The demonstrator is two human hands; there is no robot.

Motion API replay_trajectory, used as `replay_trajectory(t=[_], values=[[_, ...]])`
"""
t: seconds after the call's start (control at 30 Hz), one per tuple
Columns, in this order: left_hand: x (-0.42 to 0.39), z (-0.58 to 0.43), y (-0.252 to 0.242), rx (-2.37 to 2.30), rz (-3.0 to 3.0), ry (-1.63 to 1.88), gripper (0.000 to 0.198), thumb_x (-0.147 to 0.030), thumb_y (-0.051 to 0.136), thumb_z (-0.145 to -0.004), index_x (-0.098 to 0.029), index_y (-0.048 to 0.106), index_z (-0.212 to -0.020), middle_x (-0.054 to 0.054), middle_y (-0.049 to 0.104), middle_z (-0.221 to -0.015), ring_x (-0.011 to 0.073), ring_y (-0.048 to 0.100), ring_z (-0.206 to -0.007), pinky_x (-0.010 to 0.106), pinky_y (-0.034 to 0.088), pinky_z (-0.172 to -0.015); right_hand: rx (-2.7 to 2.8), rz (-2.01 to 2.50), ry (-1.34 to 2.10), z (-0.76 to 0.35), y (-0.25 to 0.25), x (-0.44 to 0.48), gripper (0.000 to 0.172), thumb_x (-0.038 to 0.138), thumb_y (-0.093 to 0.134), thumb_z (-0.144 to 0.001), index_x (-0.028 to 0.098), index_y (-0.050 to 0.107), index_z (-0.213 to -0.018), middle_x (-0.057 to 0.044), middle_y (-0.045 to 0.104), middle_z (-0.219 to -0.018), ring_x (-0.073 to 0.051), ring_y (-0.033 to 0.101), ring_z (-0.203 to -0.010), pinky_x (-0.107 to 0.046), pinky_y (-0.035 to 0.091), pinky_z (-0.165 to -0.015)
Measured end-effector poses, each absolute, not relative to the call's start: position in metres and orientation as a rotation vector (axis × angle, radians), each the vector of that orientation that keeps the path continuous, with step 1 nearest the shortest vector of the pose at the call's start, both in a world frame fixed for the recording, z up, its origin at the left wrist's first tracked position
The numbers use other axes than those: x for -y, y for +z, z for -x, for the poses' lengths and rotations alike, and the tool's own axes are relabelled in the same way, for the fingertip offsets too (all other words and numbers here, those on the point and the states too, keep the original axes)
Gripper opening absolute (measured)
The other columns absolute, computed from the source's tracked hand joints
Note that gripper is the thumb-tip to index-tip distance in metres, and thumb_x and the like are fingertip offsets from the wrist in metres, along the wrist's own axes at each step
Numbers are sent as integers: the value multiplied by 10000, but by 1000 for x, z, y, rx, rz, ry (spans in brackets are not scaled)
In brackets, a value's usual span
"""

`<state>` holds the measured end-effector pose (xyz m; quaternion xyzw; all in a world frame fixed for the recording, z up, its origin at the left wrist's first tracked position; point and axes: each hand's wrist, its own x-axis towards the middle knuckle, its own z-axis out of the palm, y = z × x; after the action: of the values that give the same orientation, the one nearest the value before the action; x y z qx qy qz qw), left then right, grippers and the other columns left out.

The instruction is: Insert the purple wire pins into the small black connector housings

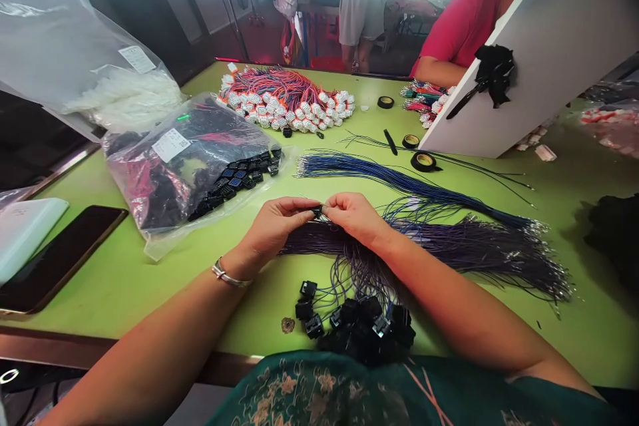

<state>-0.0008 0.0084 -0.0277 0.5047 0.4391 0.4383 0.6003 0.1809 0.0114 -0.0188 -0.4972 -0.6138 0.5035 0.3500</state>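
My left hand (277,222) and my right hand (355,216) meet over the middle of the green table (124,279). Between their pinched fingertips sits a small black connector (317,212); both hands grip it. Under the hands lies a bundle of purple wires (464,249) running to the right. A bundle of blue wires (399,180) lies just beyond. Near the table's front edge sits a heap of black connectors with wires attached (359,323).
A plastic bag of black connectors (184,160) lies at the left, a phone (60,259) and a white box (22,229) further left. Red-and-white harnesses (289,100) lie at the back, tape rolls (423,161) beside a tilted white board (549,46). A person in red sits opposite.
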Motion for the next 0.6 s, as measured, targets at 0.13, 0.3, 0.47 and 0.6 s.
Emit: replay_trajectory(t=[0.13,0.3,0.47,0.6], values=[[6,2,0,-939,-1348,1120,173,-206,765,-684,-194,775,-856,79,743,-949,233,664,-931,356,511,-890,1754,1229,1267,-195,9,-18,267,393,569,-797,138,646,-812,24,561,-610,-73,394,-527,-224,308,-521],[43,-10,22,-626,-1684,983,160,-163,659,-789,-249,764,-873,81,732,-995,228,672,-925,361,539,-841,2012,1397,835,-198,9,-27,159,298,607,-782,162,687,-766,-25,659,-723,-110,490,-630,-246,346,-598],[62,-25,3,-333,-2214,860,326,-73,436,-875,-185,699,-1030,141,692,-1097,200,657,-966,317,539,-837,2356,1403,848,-196,3,-24,194,311,591,-803,183,714,-727,-14,657,-670,-115,489,-597,-257,314,-573],[61,-28,-8,-294,-2457,796,296,-133,432,-900,-175,664,-1077,173,663,-1141,251,617,-1062,386,505,-923,2358,1260,828,-206,21,-19,154,232,586,-788,195,730,-829,-11,691,-812,-129,544,-710,-250,360,-648]])
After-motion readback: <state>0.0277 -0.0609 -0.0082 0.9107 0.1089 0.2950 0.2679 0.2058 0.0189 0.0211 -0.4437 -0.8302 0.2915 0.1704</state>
